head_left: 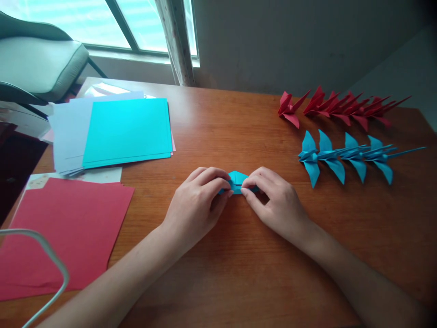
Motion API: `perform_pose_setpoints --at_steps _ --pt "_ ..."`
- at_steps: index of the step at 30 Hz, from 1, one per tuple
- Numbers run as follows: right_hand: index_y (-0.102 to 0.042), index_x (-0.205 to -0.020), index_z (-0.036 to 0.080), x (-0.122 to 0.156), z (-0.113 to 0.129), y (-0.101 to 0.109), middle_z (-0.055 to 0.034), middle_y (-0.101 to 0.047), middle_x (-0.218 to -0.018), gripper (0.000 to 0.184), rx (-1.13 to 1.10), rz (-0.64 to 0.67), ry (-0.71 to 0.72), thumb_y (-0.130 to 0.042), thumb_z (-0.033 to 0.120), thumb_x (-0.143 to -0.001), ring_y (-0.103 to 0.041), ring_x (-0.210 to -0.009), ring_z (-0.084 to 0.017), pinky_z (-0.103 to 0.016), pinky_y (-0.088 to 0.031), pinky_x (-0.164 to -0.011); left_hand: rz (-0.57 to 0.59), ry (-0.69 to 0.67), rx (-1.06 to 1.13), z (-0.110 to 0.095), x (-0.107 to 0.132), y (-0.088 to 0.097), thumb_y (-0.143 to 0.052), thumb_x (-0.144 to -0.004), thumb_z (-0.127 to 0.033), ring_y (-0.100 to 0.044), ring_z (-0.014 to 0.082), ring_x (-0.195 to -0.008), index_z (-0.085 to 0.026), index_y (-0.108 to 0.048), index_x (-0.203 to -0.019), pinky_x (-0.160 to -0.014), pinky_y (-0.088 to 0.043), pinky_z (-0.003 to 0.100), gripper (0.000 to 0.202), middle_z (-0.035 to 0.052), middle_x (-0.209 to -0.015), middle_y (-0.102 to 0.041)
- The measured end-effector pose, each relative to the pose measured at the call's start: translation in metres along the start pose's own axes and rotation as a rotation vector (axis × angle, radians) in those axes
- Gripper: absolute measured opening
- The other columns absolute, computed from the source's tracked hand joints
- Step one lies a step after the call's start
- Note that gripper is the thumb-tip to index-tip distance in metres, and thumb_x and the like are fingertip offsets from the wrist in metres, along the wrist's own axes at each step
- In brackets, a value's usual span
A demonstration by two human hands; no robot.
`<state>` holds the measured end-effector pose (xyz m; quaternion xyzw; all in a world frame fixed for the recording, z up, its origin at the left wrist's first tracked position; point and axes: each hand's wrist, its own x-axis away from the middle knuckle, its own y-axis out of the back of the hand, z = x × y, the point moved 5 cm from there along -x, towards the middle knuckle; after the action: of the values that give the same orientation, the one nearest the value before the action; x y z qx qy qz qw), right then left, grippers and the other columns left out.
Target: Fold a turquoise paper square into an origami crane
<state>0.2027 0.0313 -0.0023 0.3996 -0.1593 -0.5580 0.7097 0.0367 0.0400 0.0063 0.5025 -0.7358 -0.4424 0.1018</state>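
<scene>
A small piece of folded blue paper lies on the wooden table between my hands, its top edge coming to a low peak. My left hand pinches its left end between thumb and fingers. On the other end, the thumb and fingertips of my right hand are closed in the same way. Both ends of the paper are partly hidden under my fingers.
A row of blue folded paper cranes stands at the right, with red paper cranes behind it. Blue sheets lie on white paper at the left. Nearer are red sheets and a white cable.
</scene>
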Motion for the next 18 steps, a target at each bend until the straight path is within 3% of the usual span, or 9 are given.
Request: perform_pose_setpoints --at_steps 18 --pt "-0.059 -0.084 0.022 0.0012 0.0006 0.0011 -0.0039 -0.058 -0.087 0.01 0.082 -0.03 0.018 -0.059 0.016 -0.092 -0.057 -0.083 -0.019 -0.034 -0.049 -0.075 0.003 0.043 -0.016 -0.0001 -0.0016 -0.0036 -0.056 -0.095 -0.017 -0.061 0.0183 -0.094 -0.019 -0.066 -0.091 -0.085 -0.051 0.034 0.011 0.0052 -0.105 -0.068"
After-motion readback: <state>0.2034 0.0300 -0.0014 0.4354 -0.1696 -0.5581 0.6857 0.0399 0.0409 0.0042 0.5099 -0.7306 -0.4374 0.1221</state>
